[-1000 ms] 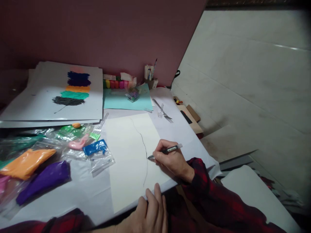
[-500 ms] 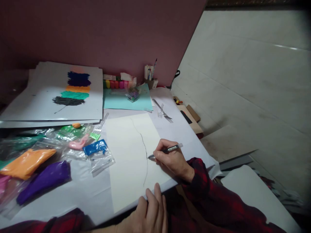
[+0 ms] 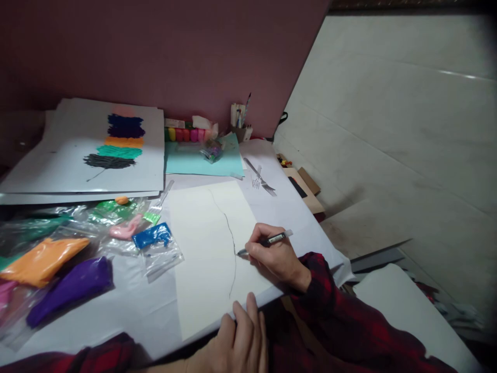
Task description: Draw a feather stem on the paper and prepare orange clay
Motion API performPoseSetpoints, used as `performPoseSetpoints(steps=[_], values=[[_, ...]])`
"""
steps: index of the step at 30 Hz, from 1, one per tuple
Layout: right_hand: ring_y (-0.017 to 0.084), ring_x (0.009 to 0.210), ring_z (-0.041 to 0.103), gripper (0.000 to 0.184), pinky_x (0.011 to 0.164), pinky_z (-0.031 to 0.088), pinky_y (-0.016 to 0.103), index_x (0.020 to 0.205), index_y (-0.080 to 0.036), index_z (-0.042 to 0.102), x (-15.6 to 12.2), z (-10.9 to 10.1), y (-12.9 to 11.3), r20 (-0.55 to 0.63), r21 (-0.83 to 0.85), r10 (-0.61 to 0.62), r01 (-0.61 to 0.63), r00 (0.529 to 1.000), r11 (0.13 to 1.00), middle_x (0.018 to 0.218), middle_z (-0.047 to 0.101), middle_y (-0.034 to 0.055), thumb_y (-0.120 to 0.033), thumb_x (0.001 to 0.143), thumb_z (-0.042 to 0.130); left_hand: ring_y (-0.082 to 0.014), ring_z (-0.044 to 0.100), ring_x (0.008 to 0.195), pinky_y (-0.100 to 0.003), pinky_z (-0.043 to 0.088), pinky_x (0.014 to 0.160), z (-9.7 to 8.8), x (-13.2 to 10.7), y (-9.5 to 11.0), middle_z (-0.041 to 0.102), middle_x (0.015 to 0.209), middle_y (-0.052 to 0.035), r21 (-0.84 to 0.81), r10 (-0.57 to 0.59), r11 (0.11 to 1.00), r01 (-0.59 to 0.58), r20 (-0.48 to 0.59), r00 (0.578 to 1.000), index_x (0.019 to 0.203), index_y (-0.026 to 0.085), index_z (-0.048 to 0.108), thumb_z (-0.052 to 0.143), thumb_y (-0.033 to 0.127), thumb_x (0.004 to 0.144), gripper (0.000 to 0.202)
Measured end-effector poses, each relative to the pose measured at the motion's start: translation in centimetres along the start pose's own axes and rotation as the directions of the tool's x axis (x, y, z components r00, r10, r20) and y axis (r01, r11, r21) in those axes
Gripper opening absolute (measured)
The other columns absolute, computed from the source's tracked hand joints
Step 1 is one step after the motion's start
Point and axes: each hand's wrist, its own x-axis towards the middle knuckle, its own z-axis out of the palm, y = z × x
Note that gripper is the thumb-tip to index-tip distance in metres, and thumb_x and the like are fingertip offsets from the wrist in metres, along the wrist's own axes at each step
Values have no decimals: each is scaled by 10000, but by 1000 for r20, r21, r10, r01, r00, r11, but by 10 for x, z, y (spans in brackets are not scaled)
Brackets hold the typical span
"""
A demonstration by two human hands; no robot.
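- Right grip: closed on a slim black pen with a pale label and greyish end, pinched near its point between thumb and fingers, presumably for fine control of the stroke. The shaft slants up and away to the right.
- Left grip: holds nothing; fingers loosely bent at the near edge of the paper, nearer the wearer than the right grip. The placing would suit steadying the sheet, though firm pressure cannot be confirmed.
- Principal object: a large cream rectangular paper sheet, lying flat under and to the left of the right grip and just beyond the left grip, probably so set to keep the drawing surface within easy reach of both.
- Thin dark wavering line: runs lengthwise down the sheet, just left of the right grip. The pen's point lies at or just beside it; actual contact is too fine to tell.
- Left of both grips, on the white-covered tabletop: clear plastic packets of soft-looking orange, purple and blue material. Their position beside the sheet leaves the drawing surface uncovered.
- Beyond the right grip, well apart from it: crossed silvery forks. Farther off and to the left: a flat turquoise sheet.
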Motion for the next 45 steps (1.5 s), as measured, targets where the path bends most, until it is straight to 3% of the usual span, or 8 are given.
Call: performPoseSetpoints(steps=[8,13,20,27,34,37,42,45], values=[[91,402,485,145,426,363,209,583,-184,541,1,0,0,18,25,7,-8,1000,1000,453,572,-37,-138,696,618,-225,677,813,-339,460,661,17,6,26,745,1006,-107,-62,-262,965,256,-110,959,1048,118,697,518,205,873,265],[92,404,487,133,433,378,211,600,-185,545,1,1,0,-7,20,10,-10,1000,1000,455,570,-39,-149,712,608,-231,678,768,-334,453,616,18,8,24,751,965,-123,-79,-268,963,258,-169,948,1020,88,693,522,173,863,246],[93,386,481,146,406,361,208,568,-185,529,-2,1,-4,19,45,35,-36,999,998,440,570,-35,-141,680,612,-237,682,785,-333,462,608,13,6,21,747,992,-143,-92,-254,966,241,-167,953,1029,67,683,503,170,871,260],[84,416,488,137,440,375,202,607,-183,549,-2,1,-1,-18,27,30,-30,999,999,476,587,-35,-158,728,607,-242,667,726,-349,424,590,30,10,30,750,930,-160,-79,-305,952,296,-308,901,977,55,685,505,193,851,260],[91,391,490,147,418,371,205,579,-182,538,-3,1,-3,33,50,35,-37,999,998,449,580,-31,-156,695,625,-254,661,743,-364,412,616,29,10,31,747,936,-169,-59,-298,954,294,-290,909,993,50,685,634,322,853,310],[96,387,496,140,420,379,207,580,-185,541,-3,1,-5,9,51,30,-31,999,998,427,561,-40,-156,694,617,-252,656,746,-364,399,621,28,8,30,741,940,-173,-61,-283,959,277,-298,912,1001,47,682,626,329,867,317],[88,386,477,132,408,357,201,564,-180,544,-4,1,-8,28,34,23,-24,999,999,434,570,-30,-144,668,617,-252,654,820,-378,403,690,23,6,27,731,996,-166,-70,-246,969,237,-200,948,1029,73,680,600,317,891,292],[84,384,470,132,402,350,197,563,-179,540,-4,0,-8,49,52,30,-33,998,998,446,582,-24,-143,664,617,-253,653,819,-383,397,692,21,5,26,736,981,-151,-73,-243,970,232,-200,949,1013,81,684,589,314,895,278]])
